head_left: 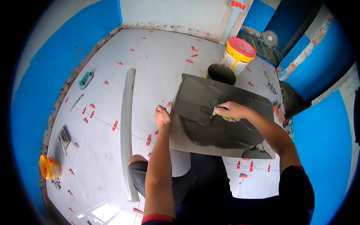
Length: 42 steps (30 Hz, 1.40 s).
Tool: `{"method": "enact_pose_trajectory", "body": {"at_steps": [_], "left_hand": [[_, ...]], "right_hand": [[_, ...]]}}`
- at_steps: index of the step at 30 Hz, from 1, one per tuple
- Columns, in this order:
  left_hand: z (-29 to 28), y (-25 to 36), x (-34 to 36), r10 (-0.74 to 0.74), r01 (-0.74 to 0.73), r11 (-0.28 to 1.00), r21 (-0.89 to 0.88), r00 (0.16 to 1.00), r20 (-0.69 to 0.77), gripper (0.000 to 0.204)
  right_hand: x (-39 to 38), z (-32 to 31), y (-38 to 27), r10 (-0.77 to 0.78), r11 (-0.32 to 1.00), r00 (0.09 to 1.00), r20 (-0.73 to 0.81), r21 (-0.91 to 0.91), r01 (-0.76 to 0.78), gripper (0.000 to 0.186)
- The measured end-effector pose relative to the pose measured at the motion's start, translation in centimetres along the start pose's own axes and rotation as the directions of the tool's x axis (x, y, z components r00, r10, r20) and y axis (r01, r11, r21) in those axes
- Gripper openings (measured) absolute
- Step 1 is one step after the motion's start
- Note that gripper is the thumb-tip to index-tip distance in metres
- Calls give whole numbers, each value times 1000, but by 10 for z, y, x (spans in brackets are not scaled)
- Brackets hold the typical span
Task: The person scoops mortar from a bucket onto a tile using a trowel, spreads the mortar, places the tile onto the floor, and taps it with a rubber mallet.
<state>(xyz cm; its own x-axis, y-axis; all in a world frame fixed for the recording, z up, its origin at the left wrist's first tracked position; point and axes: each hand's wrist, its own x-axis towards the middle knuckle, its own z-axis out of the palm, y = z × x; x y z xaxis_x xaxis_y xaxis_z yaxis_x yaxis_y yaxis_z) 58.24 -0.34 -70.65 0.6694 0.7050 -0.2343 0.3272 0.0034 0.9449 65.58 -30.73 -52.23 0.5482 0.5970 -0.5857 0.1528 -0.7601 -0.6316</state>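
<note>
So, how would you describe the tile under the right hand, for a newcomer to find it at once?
Among the pale floor tiles, right of the picture's middle, stands an open bucket, dark inside. Just on its near side is a big rectangular tile, with the right hand over it. Unlike the floor tiles, it is mostly covered with dark grey paste.

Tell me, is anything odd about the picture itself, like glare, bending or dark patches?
In the head view, glare whitens the glossy tiled floor at lower left; the long straightedge looks bowed, probably from the wide lens; black surrounds the round image at the corners; the opening at upper right is very dark; the right hand shows no obvious blur.
</note>
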Motion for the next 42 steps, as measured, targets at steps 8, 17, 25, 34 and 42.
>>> {"method": "enact_pose_trajectory", "body": {"at_steps": [8, 17, 25, 34, 42], "left_hand": [[-49, -17, 2, -185, 355, 907, -226, 819, 543, 31], [-105, 4, -31, -160, 306, 949, -73, 670, 724, 22], [-106, 1, -26, -130, 351, 928, -125, 619, 774, 26], [-108, -17, -26, -90, 379, 904, -199, 623, 777, 31], [-100, -38, -36, -30, 391, 866, -311, 663, 748, 37]], "right_hand": [[-46, 68, -8, 35, 999, 999, -27, 11, -35, 55], [-73, 128, -20, -137, 967, 978, -155, -233, 99, 60], [-88, 175, -3, -230, 946, 953, -198, -274, 171, 55], [-125, 185, 6, -24, 996, 996, -86, 88, 31, 49], [-161, 143, 64, 330, 929, 872, -360, 289, -232, 46]]}}
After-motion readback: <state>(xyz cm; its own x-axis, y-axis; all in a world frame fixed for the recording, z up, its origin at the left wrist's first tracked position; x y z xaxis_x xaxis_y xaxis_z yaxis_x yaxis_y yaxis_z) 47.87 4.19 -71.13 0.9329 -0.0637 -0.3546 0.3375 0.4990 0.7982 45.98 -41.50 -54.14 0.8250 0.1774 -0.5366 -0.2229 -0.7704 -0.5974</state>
